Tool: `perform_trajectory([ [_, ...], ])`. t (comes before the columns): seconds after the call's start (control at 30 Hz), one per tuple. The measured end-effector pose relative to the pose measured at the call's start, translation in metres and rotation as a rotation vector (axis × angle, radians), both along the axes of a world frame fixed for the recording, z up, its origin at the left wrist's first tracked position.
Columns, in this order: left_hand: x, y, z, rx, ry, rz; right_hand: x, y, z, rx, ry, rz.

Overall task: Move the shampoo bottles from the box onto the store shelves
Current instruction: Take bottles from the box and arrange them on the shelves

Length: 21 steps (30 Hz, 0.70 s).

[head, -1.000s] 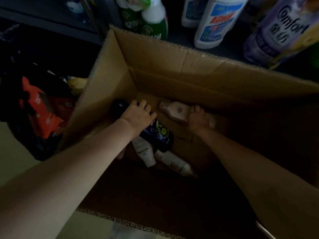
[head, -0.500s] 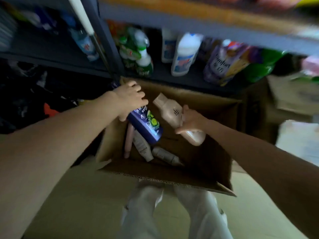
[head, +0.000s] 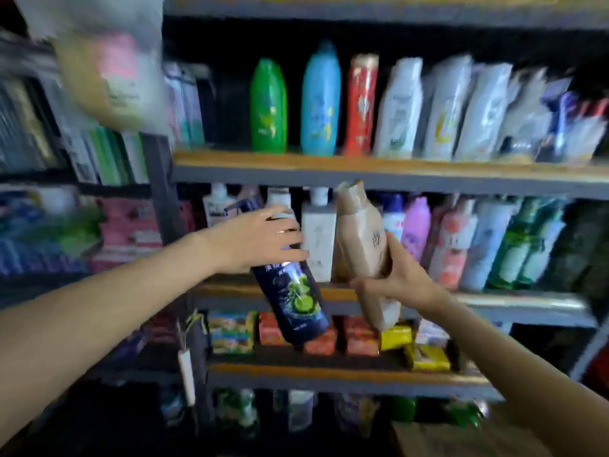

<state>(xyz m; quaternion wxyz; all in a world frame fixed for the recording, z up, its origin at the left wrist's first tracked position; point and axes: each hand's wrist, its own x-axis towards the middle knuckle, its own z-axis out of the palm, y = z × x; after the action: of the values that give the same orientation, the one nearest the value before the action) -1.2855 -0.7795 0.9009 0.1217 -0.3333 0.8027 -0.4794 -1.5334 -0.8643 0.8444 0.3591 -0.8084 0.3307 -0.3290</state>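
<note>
We see both hands up at the store shelves [head: 362,168], each with a bottle. Left hand [head: 253,240] has its fingers [head: 290,230] wrapped round the upper part of the dark blue shampoo bottle [head: 293,301], which tilts, base down-right, green lime graphic showing; its base hangs in front of the soap-box row [head: 273,331]. Right hand [head: 400,280] grips the beige shampoo bottle [head: 361,239] from below, thumb across its face, cap up near the underside of the upper shelf board. Beige bottle sits just right of a white square bottle [head: 318,240] standing on the middle shelf; touching or not, we cannot tell. Top shelf holds a green bottle [head: 268,107], a light blue bottle [head: 320,100], a red bottle [head: 361,103], then white ones. Frame is motion-blurred, labels unreadable. A cardboard edge [head: 461,440] shows bottom right.
</note>
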Motion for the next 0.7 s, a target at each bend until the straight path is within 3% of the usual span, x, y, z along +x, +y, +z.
perform_trajectory([
  [0.13, -0.02, -0.007, 0.07, -0.219, 0.047, -0.071, -0.027, -0.001, 0.069, -0.154, -0.26, -0.058],
  [0.33, -0.043, -0.016, 0.118, -0.353, 0.11, -0.069, -0.049, -0.014, 0.119, -0.315, -0.544, -0.18],
  [0.7, -0.04, -0.06, 0.116, -0.327, -0.059, 0.015, -0.066, -0.056, 0.129, -0.291, -0.649, -0.361],
])
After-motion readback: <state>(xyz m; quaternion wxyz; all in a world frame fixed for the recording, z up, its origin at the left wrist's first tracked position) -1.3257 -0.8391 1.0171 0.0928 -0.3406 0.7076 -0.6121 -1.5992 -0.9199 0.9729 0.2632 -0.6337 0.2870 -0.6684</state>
